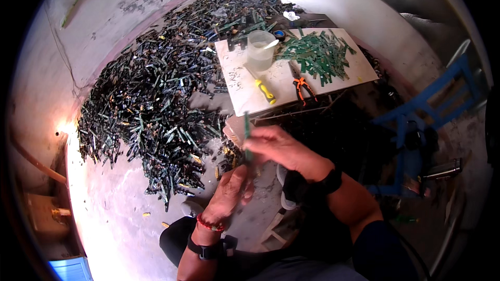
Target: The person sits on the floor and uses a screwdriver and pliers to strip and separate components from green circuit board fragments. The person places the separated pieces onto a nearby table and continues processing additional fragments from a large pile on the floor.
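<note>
My right hand is closed around a narrow green strip, likely a circuit board piece, blurred by motion. Just below it, my left hand has its fingers curled near the strip's lower end; whether it grips anything is hidden. Beyond my hands is a white board tabletop. On it lie a yellow-handled screwdriver, orange-and-black pliers and a heap of green circuit board strips. A translucent plastic cup with a white stick across its rim stands at the board's back left.
A large pile of dark, narrow electronic strips covers the floor at the left and back. Small yellow pieces lie on the floor near my hands. A blue chair stands at the right. Blue tape sits beside the cup.
</note>
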Demonstrator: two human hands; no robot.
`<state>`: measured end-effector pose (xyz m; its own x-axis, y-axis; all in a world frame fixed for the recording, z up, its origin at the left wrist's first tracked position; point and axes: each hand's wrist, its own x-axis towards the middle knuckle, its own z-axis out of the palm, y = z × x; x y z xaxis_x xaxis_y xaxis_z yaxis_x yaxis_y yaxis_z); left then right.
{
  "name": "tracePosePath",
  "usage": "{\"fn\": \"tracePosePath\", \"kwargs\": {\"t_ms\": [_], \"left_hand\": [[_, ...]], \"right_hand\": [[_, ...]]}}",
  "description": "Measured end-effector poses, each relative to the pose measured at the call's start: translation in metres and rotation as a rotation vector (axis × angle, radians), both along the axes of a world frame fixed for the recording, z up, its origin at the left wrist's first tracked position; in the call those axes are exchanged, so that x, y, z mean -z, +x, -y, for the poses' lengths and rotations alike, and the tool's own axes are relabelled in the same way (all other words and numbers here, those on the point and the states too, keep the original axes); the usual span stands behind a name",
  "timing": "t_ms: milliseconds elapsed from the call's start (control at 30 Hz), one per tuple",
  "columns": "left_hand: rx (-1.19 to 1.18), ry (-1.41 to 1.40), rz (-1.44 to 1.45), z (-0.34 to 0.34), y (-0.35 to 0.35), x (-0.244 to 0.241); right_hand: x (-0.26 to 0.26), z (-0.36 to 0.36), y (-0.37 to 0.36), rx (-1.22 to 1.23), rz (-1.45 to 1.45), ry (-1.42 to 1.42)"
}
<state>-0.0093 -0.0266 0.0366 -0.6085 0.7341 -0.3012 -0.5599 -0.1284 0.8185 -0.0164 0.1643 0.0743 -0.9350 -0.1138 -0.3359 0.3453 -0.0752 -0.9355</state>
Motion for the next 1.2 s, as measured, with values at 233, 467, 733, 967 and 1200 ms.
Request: {"fn": "tracePosePath", "kwargs": {"t_ms": [233, 467, 733, 967, 1200], "left_hand": [[-0.066, -0.089, 0.043, -0.001, 0.000, -0.003], [-0.124, -0.121, 0.117, -0.006, -0.007, 0.016], [-0.182, -0.210, 0.108, 0.000, -0.001, 0.015], [-0.192, -0.223, 0.007, 0.002, -0.002, 0.019], [-0.233, -0.184, 0.041, -0.002, -0.004, 0.024]], "right_hand": [[0.010, 0.008, -0.005, -0.061, -0.093, 0.060], [-0.020, -0.049, 0.003, 0.329, -0.306, 0.288], [-0.001, -0.194, 0.066, 0.890, -0.238, 1.254], [0.003, -0.174, 0.073, 0.758, -0.004, 0.338], [-0.009, -0.053, 0.035, -0.195, -0.217, 0.420]]}}
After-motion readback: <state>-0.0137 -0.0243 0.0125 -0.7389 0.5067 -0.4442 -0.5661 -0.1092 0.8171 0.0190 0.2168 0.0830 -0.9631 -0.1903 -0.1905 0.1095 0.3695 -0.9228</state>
